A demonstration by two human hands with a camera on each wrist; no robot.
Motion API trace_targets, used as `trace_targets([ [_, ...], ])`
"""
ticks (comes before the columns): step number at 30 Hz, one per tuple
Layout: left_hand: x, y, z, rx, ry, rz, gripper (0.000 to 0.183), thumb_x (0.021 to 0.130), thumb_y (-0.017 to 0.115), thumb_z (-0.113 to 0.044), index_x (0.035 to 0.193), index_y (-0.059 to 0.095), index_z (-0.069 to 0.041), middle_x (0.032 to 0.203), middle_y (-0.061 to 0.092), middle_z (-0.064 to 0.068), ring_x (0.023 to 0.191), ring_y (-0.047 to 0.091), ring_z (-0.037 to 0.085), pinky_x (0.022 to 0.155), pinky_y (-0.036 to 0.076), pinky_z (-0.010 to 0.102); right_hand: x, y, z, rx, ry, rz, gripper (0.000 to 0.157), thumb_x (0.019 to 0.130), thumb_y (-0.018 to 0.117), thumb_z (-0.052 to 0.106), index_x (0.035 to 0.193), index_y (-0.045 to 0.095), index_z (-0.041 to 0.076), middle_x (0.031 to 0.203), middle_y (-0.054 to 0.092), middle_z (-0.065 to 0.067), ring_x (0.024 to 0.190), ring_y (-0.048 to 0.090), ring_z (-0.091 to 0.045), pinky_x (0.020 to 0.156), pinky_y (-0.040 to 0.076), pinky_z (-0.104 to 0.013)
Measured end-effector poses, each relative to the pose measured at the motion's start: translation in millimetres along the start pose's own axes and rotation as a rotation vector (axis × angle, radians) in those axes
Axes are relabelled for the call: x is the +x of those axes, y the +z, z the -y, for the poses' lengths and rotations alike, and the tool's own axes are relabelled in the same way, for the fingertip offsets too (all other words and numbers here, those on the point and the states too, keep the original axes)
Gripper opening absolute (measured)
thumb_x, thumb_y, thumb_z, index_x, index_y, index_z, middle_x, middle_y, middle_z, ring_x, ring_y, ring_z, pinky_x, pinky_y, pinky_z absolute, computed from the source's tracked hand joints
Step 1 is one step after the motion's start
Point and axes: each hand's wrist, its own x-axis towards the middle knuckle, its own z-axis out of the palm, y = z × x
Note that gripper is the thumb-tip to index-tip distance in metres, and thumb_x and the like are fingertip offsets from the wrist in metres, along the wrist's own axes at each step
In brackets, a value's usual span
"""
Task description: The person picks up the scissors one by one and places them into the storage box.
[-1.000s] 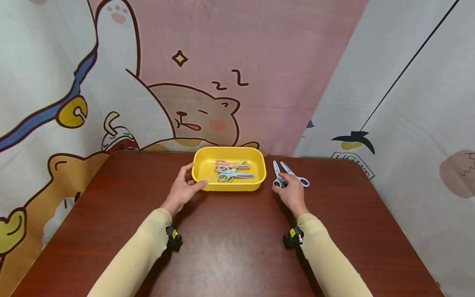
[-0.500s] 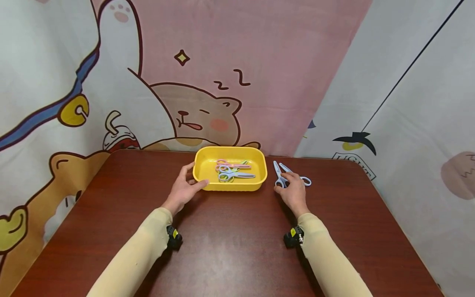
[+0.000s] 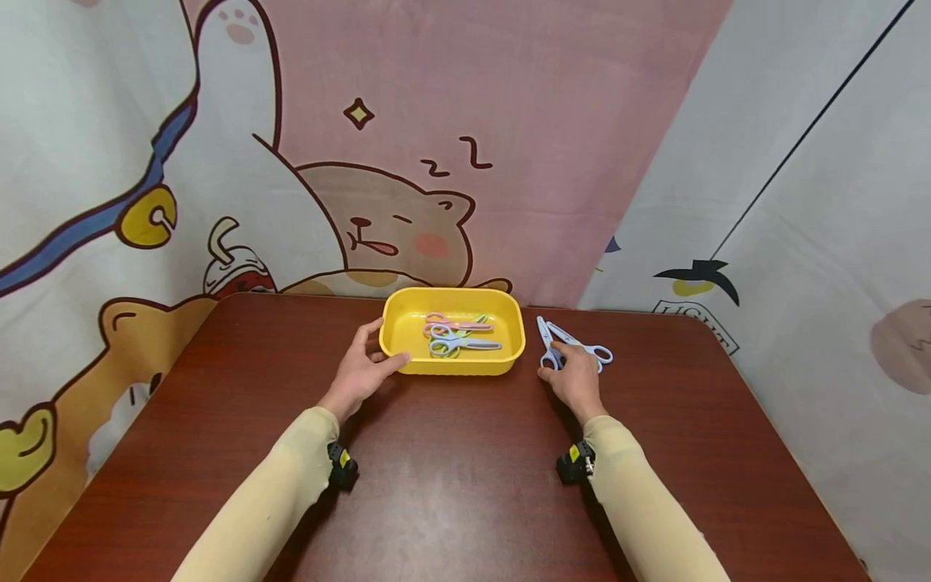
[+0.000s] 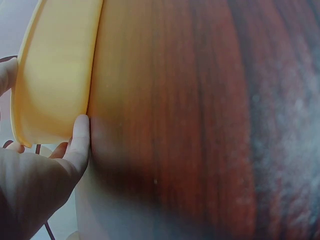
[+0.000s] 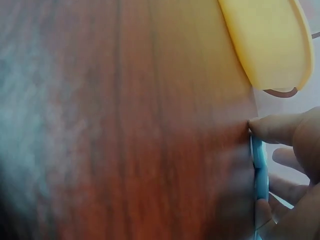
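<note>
A yellow plastic tray (image 3: 454, 368) stands at the table's back edge. Inside it lie light blue scissors (image 3: 465, 343), pink scissors (image 3: 469, 326) and partly hidden green scissors (image 3: 480, 319). My left hand (image 3: 356, 376) holds the tray at its near left corner, thumb along the front and fingers round the left end. Right of the tray, two pairs of light blue scissors lie on the table, blades pointing away. My right hand (image 3: 575, 378) pinches the left scissors (image 3: 545, 333) by the handles. The right scissors (image 3: 600, 353) lie partly under its fingers.
The dark red-brown table (image 3: 451, 485) stretches out in front of me. A patterned cloth (image 3: 553, 145) hangs right behind its back edge. The tray's right end (image 5: 272, 45) is close to my right thumb.
The right scissors have turned slightly, their blade nearer the left pair and their handles further right. My right fingers have shifted slightly at the scissors. My left hand keeps its place on the tray.
</note>
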Motion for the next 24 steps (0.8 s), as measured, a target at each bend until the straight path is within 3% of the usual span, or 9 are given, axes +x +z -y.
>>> trace_targets([
  [6, -0.4, 0.8, -0.4, 0.013, 0.001, -0.008, 0.091, 0.089, 0.083, -0.029, 0.161, 0.027, -0.028, 0.147, 0.047, 0.015, 0.123, 0.060, 0.031, 0.092, 0.055, 0.033, 1.1, 0.5, 0.7, -0.026, -0.004, 0.006, 0.058, 0.086, 0.080, 0.012, 0.139, 0.062, -0.002, 0.137, 0.059, -0.031, 0.130, 0.051, -0.046, 0.114, 0.029, -0.057],
  [14, -1.9, 0.7, -1.7, 0.007, 0.001, -0.005, 0.092, 0.089, 0.083, -0.028, 0.162, 0.027, -0.028, 0.144, 0.050, 0.016, 0.121, 0.061, 0.031, 0.089, 0.055, 0.031, 2.4, -0.3, 4.1, -0.025, 0.049, 0.036, 0.062, 0.083, 0.081, 0.012, 0.141, 0.062, 0.005, 0.140, 0.056, -0.032, 0.130, 0.043, -0.056, 0.102, 0.035, -0.070],
  [21, -2.6, 0.0, -2.0, 0.005, 0.003, -0.007, 0.091, 0.089, 0.083, -0.028, 0.161, 0.027, -0.028, 0.143, 0.050, 0.016, 0.122, 0.061, 0.031, 0.088, 0.054, 0.030, 4.6, -2.8, 4.3, -0.044, -0.046, 0.052, 0.060, 0.078, 0.083, 0.007, 0.135, 0.066, -0.001, 0.135, 0.059, -0.033, 0.129, 0.052, -0.048, 0.108, 0.029, -0.060],
  [24, -2.9, 0.0, -1.7, 0.006, 0.004, -0.008, 0.091, 0.089, 0.083, -0.029, 0.161, 0.027, -0.028, 0.143, 0.050, 0.016, 0.121, 0.061, 0.031, 0.088, 0.054, 0.030, 5.2, -4.1, 4.1, -0.036, -0.047, 0.067, 0.061, 0.078, 0.085, 0.008, 0.136, 0.065, -0.001, 0.135, 0.059, -0.033, 0.129, 0.052, -0.047, 0.107, 0.028, -0.058],
])
